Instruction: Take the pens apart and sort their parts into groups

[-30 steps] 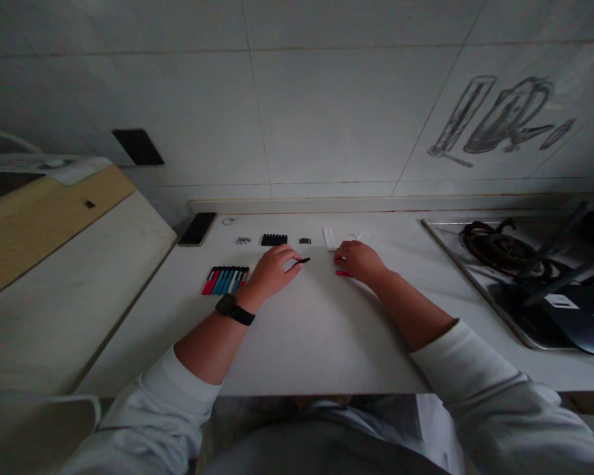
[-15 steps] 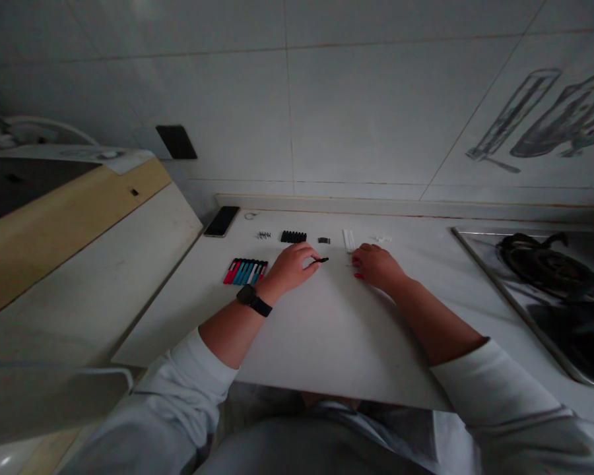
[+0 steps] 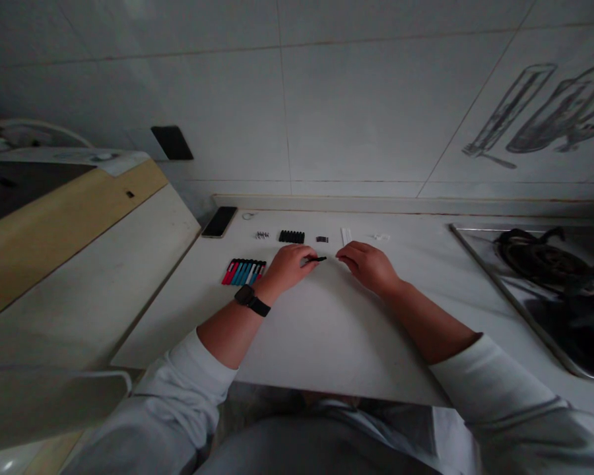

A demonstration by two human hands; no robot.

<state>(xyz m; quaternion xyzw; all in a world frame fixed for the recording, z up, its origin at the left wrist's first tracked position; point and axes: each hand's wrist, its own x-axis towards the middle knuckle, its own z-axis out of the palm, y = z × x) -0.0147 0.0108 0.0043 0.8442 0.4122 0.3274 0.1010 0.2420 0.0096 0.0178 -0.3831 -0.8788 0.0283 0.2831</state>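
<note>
My left hand (image 3: pixel 288 266), with a black watch on its wrist, pinches a small thin black part (image 3: pixel 318 258) that sticks out to the right. Just right of that part's tip, my right hand (image 3: pixel 367 264) rests on the white counter (image 3: pixel 321 330) with its fingers curled; whatever it may hold is hidden. A row of red, blue and black flat pieces (image 3: pixel 244 271) lies left of my left hand. Behind the hands sit a black ridged block (image 3: pixel 292 236), a small dark piece (image 3: pixel 321 239), a white strip (image 3: pixel 346 235) and small springs (image 3: pixel 262 235).
A dark phone (image 3: pixel 219 221) lies at the back left of the counter beside a small ring (image 3: pixel 248 216). A gas stove (image 3: pixel 549 277) fills the right side. A tiled wall stands behind. A wooden and white surface (image 3: pixel 79 264) lies to the left.
My right hand has moved left toward the black part, and the red piece seen under it earlier no longer shows. My left hand keeps its pinch. The view has shifted to the left since the earliest frame.
</note>
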